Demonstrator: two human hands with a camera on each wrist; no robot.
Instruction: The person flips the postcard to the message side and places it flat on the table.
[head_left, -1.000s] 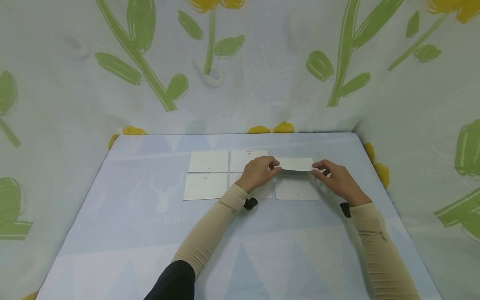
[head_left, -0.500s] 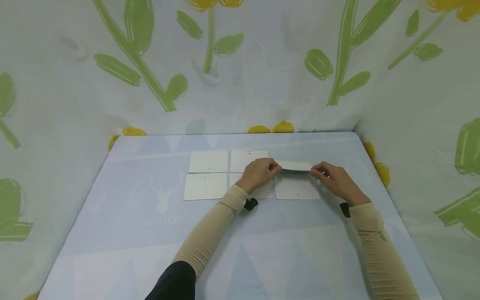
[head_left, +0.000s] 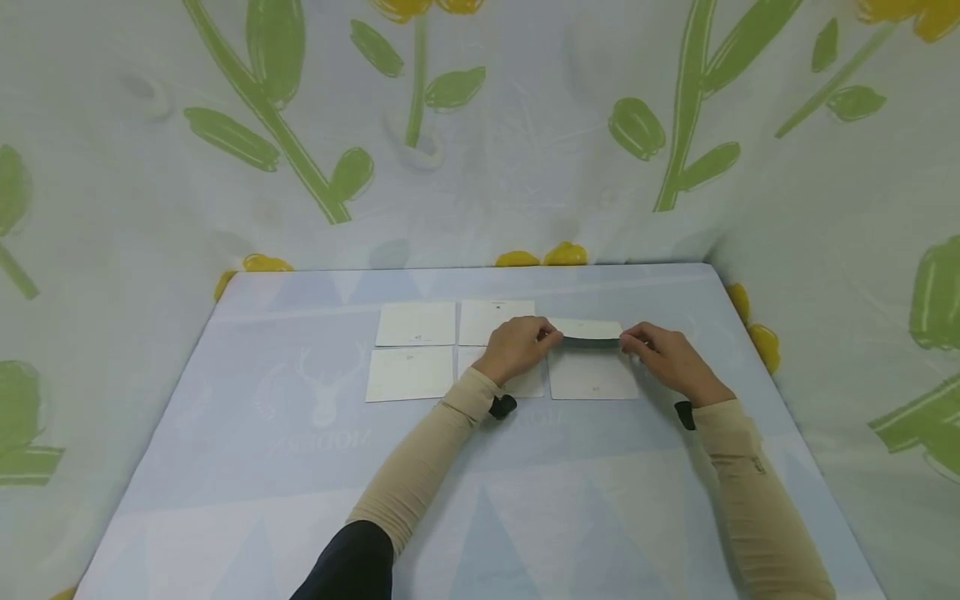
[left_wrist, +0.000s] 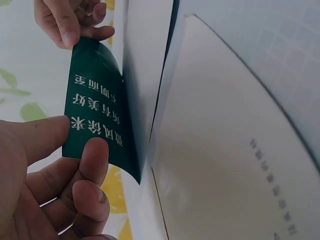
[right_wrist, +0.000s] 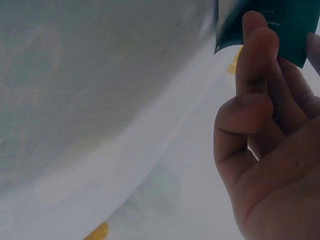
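Note:
A postcard-like card (head_left: 588,328), white on its upper face, is held tilted at the right end of a group of white cards. Its dark green underside (left_wrist: 97,107) bears rows of white characters in the left wrist view. My left hand (head_left: 517,347) pinches the near left corner between thumb and fingers. At the near right corner, my right hand (head_left: 670,360) pinches the same card, whose green face (right_wrist: 295,32) shows past its fingers. Just below the raised edge lies another white card (head_left: 594,377) on the table.
Two cards, an upper one (head_left: 417,323) and a lower one (head_left: 410,374), lie flat at the left. In the middle column are another card (head_left: 480,320) and one (head_left: 528,383) partly behind my left wrist. A flower-patterned curtain (head_left: 525,183) rises behind the pale blue table (head_left: 247,467).
The tilt of the held card has changed slightly, and a little more of its dark underside shows along the near edge. Both hands keep their pinch, almost in place.

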